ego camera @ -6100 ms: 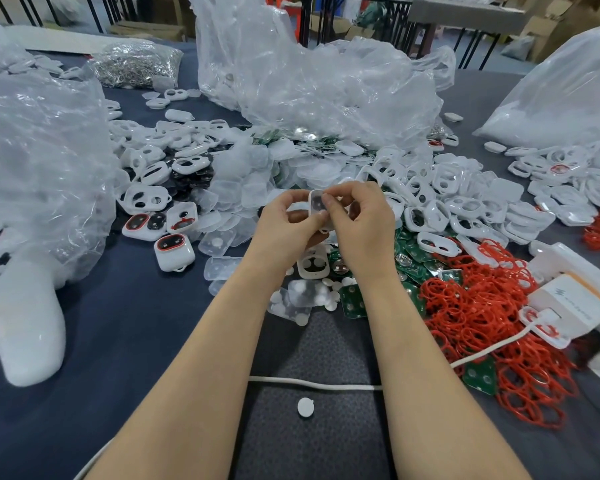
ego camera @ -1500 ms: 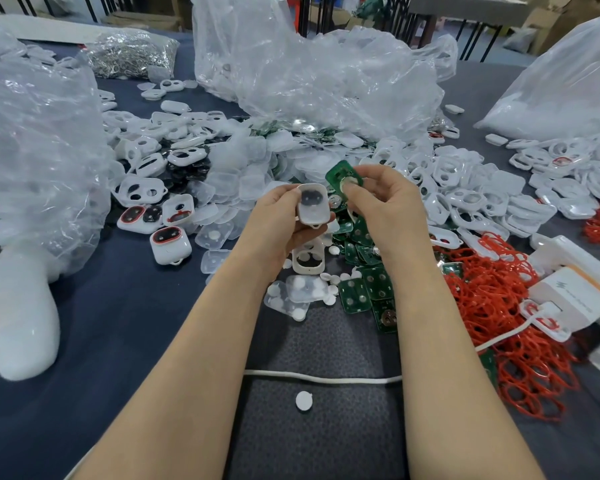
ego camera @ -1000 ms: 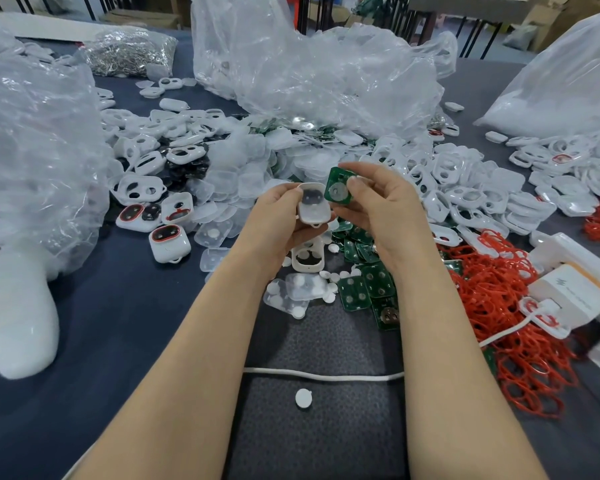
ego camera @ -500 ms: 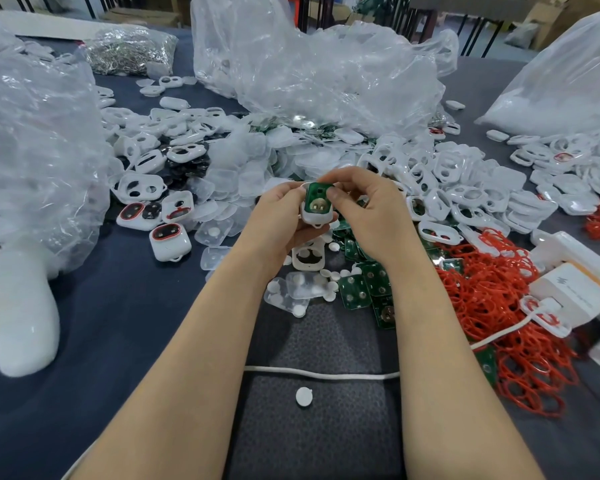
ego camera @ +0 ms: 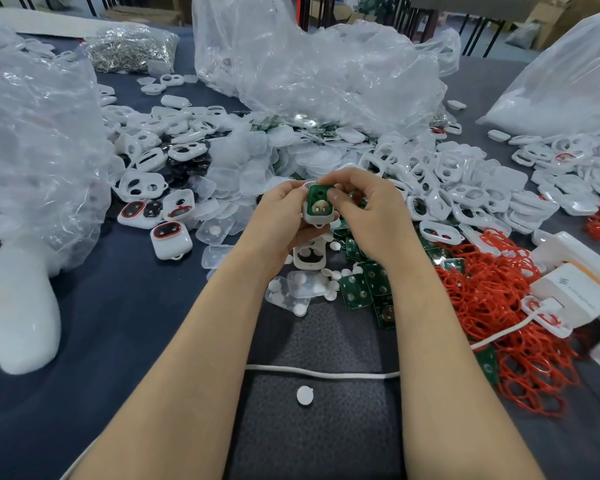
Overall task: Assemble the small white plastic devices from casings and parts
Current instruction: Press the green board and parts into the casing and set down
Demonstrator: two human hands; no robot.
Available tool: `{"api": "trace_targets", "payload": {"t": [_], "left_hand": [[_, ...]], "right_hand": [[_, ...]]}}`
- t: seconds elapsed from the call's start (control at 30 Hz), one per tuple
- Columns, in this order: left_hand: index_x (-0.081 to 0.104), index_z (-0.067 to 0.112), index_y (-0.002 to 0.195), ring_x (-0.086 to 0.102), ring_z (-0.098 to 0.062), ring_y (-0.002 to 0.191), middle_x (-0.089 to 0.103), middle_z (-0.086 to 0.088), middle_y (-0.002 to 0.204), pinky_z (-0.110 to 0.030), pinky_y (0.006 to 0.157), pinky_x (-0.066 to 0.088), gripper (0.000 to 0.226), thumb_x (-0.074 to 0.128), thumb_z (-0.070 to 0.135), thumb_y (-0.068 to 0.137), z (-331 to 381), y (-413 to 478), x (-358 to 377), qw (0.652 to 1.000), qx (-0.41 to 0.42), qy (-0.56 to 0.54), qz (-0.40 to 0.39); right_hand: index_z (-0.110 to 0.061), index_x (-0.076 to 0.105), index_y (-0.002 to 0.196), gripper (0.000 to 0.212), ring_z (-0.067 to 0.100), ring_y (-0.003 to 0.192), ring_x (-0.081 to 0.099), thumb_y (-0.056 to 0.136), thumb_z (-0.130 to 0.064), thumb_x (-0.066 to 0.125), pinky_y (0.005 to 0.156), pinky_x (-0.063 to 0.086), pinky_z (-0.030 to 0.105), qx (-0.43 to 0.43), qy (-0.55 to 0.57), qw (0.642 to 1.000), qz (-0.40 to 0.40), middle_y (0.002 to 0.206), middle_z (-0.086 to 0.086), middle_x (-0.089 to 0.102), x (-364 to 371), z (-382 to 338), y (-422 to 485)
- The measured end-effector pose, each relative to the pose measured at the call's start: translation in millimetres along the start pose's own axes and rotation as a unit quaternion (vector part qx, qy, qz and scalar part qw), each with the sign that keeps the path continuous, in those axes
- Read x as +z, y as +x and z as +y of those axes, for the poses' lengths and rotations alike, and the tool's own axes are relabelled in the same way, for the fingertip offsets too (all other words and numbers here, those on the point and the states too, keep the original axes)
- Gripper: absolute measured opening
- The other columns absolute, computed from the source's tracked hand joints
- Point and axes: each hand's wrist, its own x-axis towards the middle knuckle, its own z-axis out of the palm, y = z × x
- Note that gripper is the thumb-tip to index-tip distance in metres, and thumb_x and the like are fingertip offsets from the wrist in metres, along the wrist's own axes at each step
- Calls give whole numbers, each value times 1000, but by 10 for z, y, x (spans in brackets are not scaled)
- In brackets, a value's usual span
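Note:
My left hand [ego camera: 282, 216] grips a small white casing [ego camera: 318, 219] above the middle of the table. A green circuit board [ego camera: 319, 201] with a round metal contact lies inside that casing. My right hand [ego camera: 371, 216] pinches the casing's upper right edge, with the thumb tip on the board. Below the hands another open white casing [ego camera: 309, 259] lies on the table among loose white round buttons [ego camera: 329, 292]. More green circuit boards [ego camera: 364, 289] are heaped just right of it.
Red rubber rings [ego camera: 492, 299] pile at the right beside white boxes [ego camera: 575, 289]. White casing halves [ego camera: 465, 188] cover the far table, assembled units [ego camera: 171, 240] lie at left. Clear plastic bags [ego camera: 309, 71] stand behind and at left. A white cord [ego camera: 319, 374] crosses the grey mat.
My right hand brought the green circuit board from beside the casing into it. Both hands now hold the casing together with the board seated inside.

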Motion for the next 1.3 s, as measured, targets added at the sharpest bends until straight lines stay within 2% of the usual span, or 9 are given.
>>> {"api": "trace_targets", "payload": {"t": [0.07,0.17,0.23,0.53,0.83,0.9,1.03,1.13,1.3], "left_hand": [[57,13,94,69,-10,59,66,-6,82,-29,66,60,17,42,11,101,-6,0,2,1000,0,-1,1],[57,13,94,68,-10,58,66,-6,83,-28,65,60,17,42,11,101,-7,3,0,1000,2,-2,0],[57,13,95,68,-10,58,66,-6,84,-27,64,60,17,42,11,101,-9,4,1,1000,1,-5,1],[58,14,94,67,-13,68,66,-7,89,-29,65,60,18,42,12,101,-19,17,1,1000,0,8,6],[61,13,94,68,-14,71,68,-7,88,-28,64,58,18,44,12,100,-37,36,-19,1000,4,-3,-4],[61,13,94,70,-14,70,69,-7,87,-27,64,58,18,45,14,100,-37,34,-23,1000,6,-3,-9],[62,15,91,71,-14,68,70,-8,88,-27,62,58,17,47,17,100,-32,37,-26,1000,5,-12,-2],[61,14,95,71,-17,79,69,-10,96,-29,71,59,5,56,13,96,-51,39,-31,999,20,21,-13],[59,14,103,70,-14,79,70,-6,94,-27,73,60,18,59,0,91,-59,30,-31,998,40,43,-28]], "right_hand": [[-33,66,95,23,22,87,59,93,-11,56,79,51,29,0,-4,1000,1,94,-8,66,3,12,6],[-33,65,96,23,1,70,51,92,-12,57,65,43,12,-10,-16,1000,10,88,-12,62,7,36,9],[-32,65,98,22,-6,65,46,92,-12,57,63,38,7,-15,-32,999,19,86,-13,57,10,53,11],[-26,68,100,20,-2,68,45,91,-11,58,63,36,5,-17,-54,998,27,93,-1,58,26,63,25],[-34,64,97,21,-1,69,46,93,-14,57,66,38,4,-7,-51,998,27,100,4,58,39,85,34],[-33,63,100,21,2,70,48,93,-14,58,67,40,7,-6,-47,998,28,99,5,57,49,92,37],[-27,56,106,21,9,66,46,91,-13,60,69,42,24,-5,-30,999,32,88,5,55,61,106,40],[-24,55,103,15,8,67,46,91,-17,61,66,41,19,9,-20,999,39,85,2,54,64,123,46],[-23,57,97,7,3,71,51,92,-18,60,62,40,9,27,-11,998,49,78,-9,54,62,129,50]]}}
